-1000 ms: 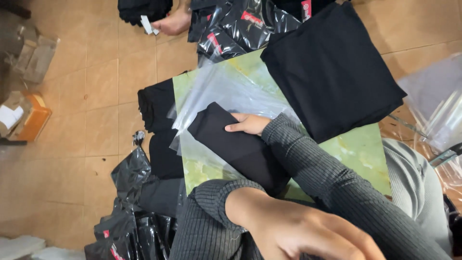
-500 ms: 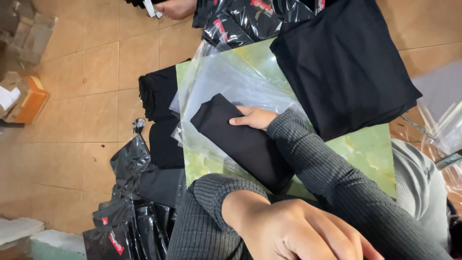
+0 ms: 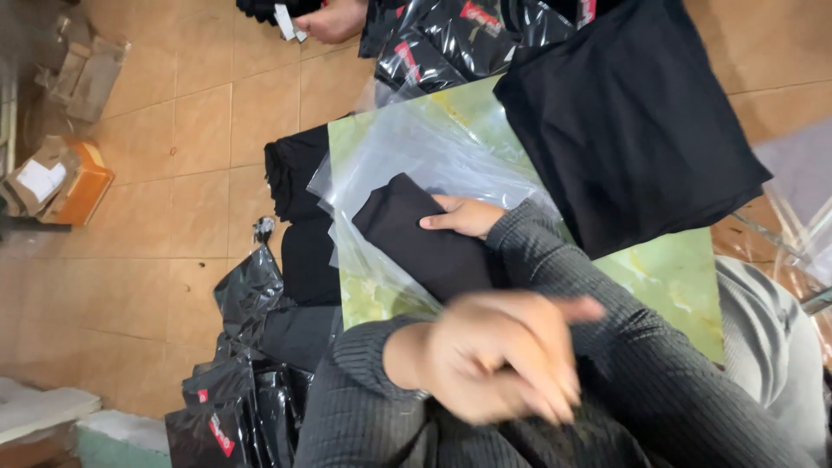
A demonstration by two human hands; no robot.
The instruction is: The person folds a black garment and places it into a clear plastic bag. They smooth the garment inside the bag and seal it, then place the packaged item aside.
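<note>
My right hand (image 3: 464, 217) grips a folded black garment (image 3: 416, 238), thumb on top, with its end pushed inside a clear plastic bag (image 3: 407, 152). Both lie on a pale green board (image 3: 667, 277). My left hand (image 3: 494, 355) hovers blurred in the near foreground over my grey ribbed sleeve, fingers loosely together; nothing shows plainly in it. A larger folded black garment (image 3: 624, 121) rests on the board's far right part.
Another person's hand (image 3: 334, 17) at the top holds a black item with a white tag (image 3: 286, 22). Glossy black packets lie at the top (image 3: 451, 39) and bottom left (image 3: 225, 407). Folded black clothes (image 3: 295, 173) sit on the tiled floor. An orange box (image 3: 65, 178) stands left.
My left hand has swung up in front of the board and blurred. My right hand has slid the folded garment a little deeper into the clear bag.
</note>
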